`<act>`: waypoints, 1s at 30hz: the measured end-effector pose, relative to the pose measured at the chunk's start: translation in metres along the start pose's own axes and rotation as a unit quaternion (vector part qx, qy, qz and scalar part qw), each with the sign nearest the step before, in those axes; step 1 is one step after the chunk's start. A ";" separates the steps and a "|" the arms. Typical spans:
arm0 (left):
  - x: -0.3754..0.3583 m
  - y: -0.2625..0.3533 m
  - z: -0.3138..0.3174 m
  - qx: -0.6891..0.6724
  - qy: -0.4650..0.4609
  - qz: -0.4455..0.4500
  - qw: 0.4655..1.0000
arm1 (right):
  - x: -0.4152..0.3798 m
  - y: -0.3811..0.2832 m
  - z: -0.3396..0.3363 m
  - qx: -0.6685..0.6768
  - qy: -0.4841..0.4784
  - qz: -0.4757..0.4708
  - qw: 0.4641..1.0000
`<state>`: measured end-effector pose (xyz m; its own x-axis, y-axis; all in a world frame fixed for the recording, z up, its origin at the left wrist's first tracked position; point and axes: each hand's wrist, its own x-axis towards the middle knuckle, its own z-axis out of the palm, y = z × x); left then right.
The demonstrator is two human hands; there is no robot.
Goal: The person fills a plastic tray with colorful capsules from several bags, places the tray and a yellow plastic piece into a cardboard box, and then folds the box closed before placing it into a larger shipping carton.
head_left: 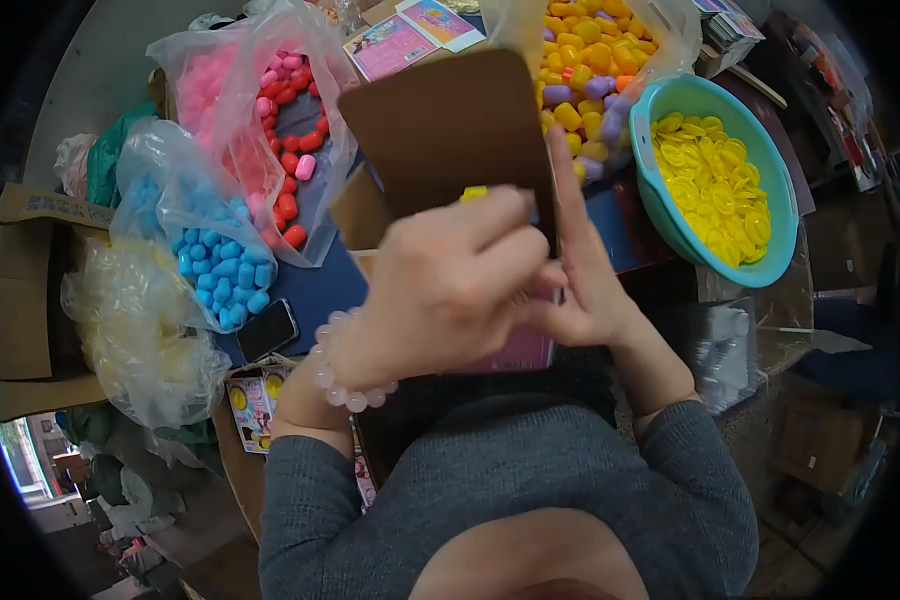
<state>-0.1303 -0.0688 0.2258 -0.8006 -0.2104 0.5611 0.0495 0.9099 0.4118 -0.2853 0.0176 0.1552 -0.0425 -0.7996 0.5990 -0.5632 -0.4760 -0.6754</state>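
Observation:
In the middle of the head view, a small cardboard box (440, 130) stands with its brown flap raised. Its pink printed side (523, 352) shows below my hands. My left hand (460, 275), with a pale bead bracelet (335, 375) at the wrist, is closed over the box opening, its fingers curled and slightly blurred. What it pinches, if anything, is hidden. A bit of yellow (475, 192) shows just behind its knuckles. My right hand (585, 275) holds the box at its right side, fingers stretched up along the wall and thumb across the front.
Clear bags of red and pink pieces (288, 165), blue pieces (220, 270) and orange-yellow and purple pieces (590, 60) surround the box. A turquoise basin (655, 205) of yellow discs stands right. A phone (267, 330) lies left, near an open carton (25, 300). Printed cards (400, 45) lie behind.

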 end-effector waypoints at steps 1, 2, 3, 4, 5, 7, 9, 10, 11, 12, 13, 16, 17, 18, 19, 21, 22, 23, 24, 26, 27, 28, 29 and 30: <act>-0.007 0.002 0.018 -0.034 -0.001 0.016 0.999 | -0.024 0.004 0.003 0.060 -0.007 0.032 0.998; -0.015 0.001 0.039 -0.069 -0.003 0.032 0.997 | -0.047 0.007 0.006 0.120 -0.010 0.065 0.991; -0.022 -0.009 0.059 -0.047 0.009 0.058 0.997 | -0.069 0.016 0.003 0.175 0.021 0.125 0.976; -0.028 -0.004 0.074 0.035 0.099 0.025 0.994 | -0.090 0.025 0.000 0.232 0.059 0.180 0.954; -0.032 0.000 0.087 0.118 0.188 -0.006 0.975 | -0.106 0.035 -0.006 0.327 0.082 0.254 0.906; -0.050 -0.002 0.119 0.142 0.238 -0.092 0.956 | -0.132 0.060 -0.009 0.349 0.116 0.245 0.897; -0.063 -0.007 0.156 -0.152 0.210 -0.242 0.935 | -0.141 0.066 -0.010 0.369 0.160 0.253 0.880; -0.073 -0.014 0.172 -0.176 0.212 -0.246 0.929 | -0.149 0.073 -0.009 0.368 0.164 0.258 0.878; -0.083 -0.025 0.179 -0.180 0.208 -0.249 0.929 | -0.159 0.086 -0.006 0.349 0.168 0.272 0.881; -0.088 -0.040 0.177 -0.234 0.131 -0.237 0.934 | -0.160 0.093 -0.007 0.317 0.170 0.259 0.896; -0.089 -0.044 0.184 -0.245 0.096 -0.227 0.938 | -0.160 0.100 -0.008 0.285 0.173 0.246 0.910; -0.062 -0.025 0.199 -0.307 0.186 -0.244 0.901 | -0.157 0.105 -0.012 0.313 0.198 0.260 0.892; -0.049 -0.013 0.202 -0.338 0.339 -0.277 0.833 | -0.152 0.101 -0.012 0.313 0.201 0.263 0.890; -0.046 -0.016 0.202 -0.310 0.350 -0.279 0.839 | -0.146 0.095 -0.011 0.340 0.235 0.259 0.873; -0.043 -0.020 0.202 -0.281 0.361 -0.281 0.844 | -0.143 0.092 -0.010 0.353 0.252 0.260 0.863; -0.048 -0.032 0.193 -0.341 0.187 -0.279 0.878 | -0.142 0.087 -0.006 0.326 0.275 0.251 0.869; -0.055 -0.043 0.191 -0.426 0.111 -0.294 0.848 | -0.145 0.091 -0.009 0.251 0.238 0.221 0.912; -0.058 -0.047 0.192 -0.427 0.109 -0.296 0.847 | -0.147 0.094 -0.012 0.173 0.208 0.186 0.945; -0.061 -0.049 0.193 -0.422 0.098 -0.275 0.858 | -0.149 0.096 -0.012 0.172 0.209 0.189 0.944; -0.060 -0.045 0.194 -0.421 0.086 -0.255 0.866 | -0.148 0.095 -0.011 0.158 0.218 0.204 0.941; -0.055 -0.039 0.190 -0.416 0.103 -0.283 0.858 | -0.146 0.091 -0.010 0.157 0.218 0.207 0.941; -0.051 -0.035 0.187 -0.411 0.121 -0.309 0.849 | -0.143 0.084 -0.009 0.170 0.242 0.238 0.925; -0.049 -0.033 0.187 -0.412 0.121 -0.311 0.848 | -0.140 0.080 -0.008 0.182 0.265 0.268 0.908; -0.048 -0.032 0.188 -0.403 0.140 -0.311 0.849 | -0.142 0.082 -0.007 0.182 0.265 0.269 0.908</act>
<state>-0.2053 -0.0205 0.0510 -0.6533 -0.7405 0.1579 0.1526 0.0755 0.9854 -0.3314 0.0947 0.0181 -0.6754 -0.7106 0.1973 -0.0364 -0.2351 -0.9713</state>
